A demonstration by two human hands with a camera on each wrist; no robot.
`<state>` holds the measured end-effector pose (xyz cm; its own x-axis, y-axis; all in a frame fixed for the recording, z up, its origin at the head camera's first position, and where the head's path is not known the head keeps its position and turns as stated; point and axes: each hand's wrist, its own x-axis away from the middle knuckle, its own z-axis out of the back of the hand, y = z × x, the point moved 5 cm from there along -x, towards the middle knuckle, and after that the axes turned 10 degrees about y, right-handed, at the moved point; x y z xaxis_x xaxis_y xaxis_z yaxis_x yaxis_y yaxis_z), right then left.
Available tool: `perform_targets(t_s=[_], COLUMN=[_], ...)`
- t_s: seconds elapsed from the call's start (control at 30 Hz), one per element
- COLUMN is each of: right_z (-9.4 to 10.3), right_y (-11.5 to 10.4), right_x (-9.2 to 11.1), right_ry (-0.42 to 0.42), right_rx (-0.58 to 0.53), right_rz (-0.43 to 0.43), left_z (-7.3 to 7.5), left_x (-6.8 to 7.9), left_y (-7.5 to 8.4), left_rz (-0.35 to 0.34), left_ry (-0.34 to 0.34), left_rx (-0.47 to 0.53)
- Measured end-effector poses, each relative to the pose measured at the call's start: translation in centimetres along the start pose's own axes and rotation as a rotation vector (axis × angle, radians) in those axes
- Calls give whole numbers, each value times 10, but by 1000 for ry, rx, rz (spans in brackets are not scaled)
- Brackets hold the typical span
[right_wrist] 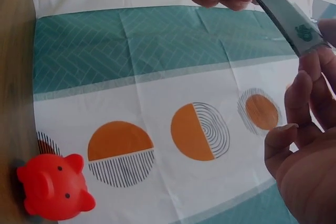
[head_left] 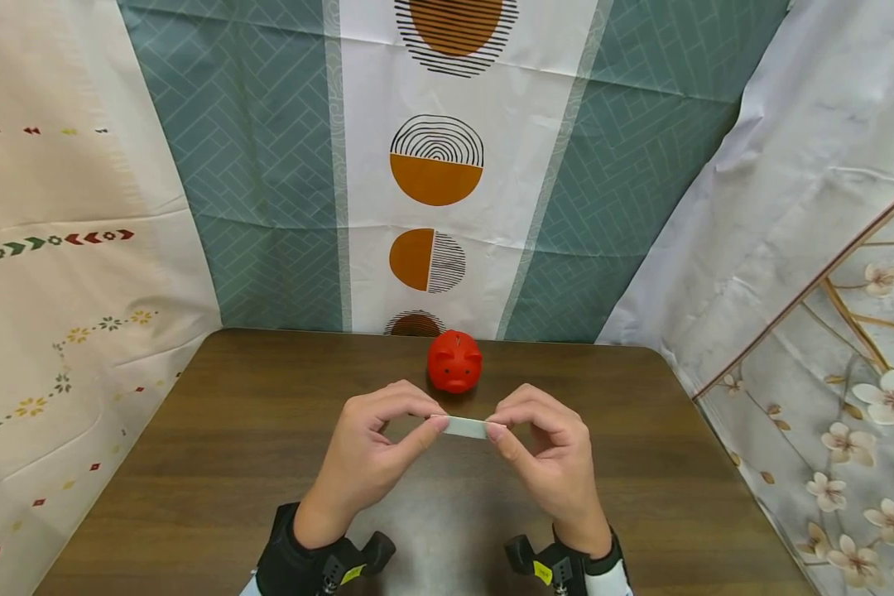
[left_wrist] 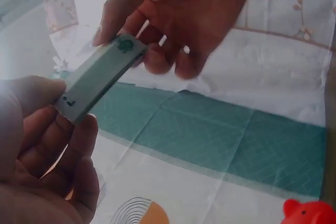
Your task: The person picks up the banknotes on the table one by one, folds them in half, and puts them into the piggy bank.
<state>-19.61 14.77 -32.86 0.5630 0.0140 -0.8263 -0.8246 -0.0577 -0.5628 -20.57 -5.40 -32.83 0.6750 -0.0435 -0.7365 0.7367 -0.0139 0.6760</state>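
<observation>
A narrow pale green folded paper strip (head_left: 465,427) is stretched between both hands above the table. Its face carries a dark green emblem at one end and a small dark mark at the other, plain in both wrist views; whether it is a banknote I cannot tell. My left hand (head_left: 376,451) pinches the left end between thumb and fingertips. At the right end, my right hand (head_left: 555,451) pinches it the same way. Beyond the hands, a red piggy bank (head_left: 454,364) with a slot on top stands upright, facing me, touched by neither hand.
The brown wooden table (head_left: 268,397) reaches back to a hanging teal and white cloth (head_left: 551,207) with orange circle prints. Patterned pale cloths hang at the left (head_left: 82,331) and the right (head_left: 775,331). Both wrists wear black camera straps (head_left: 301,555).
</observation>
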Motion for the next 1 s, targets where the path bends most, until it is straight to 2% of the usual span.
perform_targets(t_s=[0.7,1.0], right_z=[-9,-12], right_y=[-5,-7], right_x=[-2,-3], right_ry=[-43,-51], right_rx=[-79,-72], right_rz=[119,125], left_z=[-11,-15], left_x=[4,3], left_y=[2,5], left_rz=[-55,-103], left_ry=[-23,-30], left_rx=[60,55])
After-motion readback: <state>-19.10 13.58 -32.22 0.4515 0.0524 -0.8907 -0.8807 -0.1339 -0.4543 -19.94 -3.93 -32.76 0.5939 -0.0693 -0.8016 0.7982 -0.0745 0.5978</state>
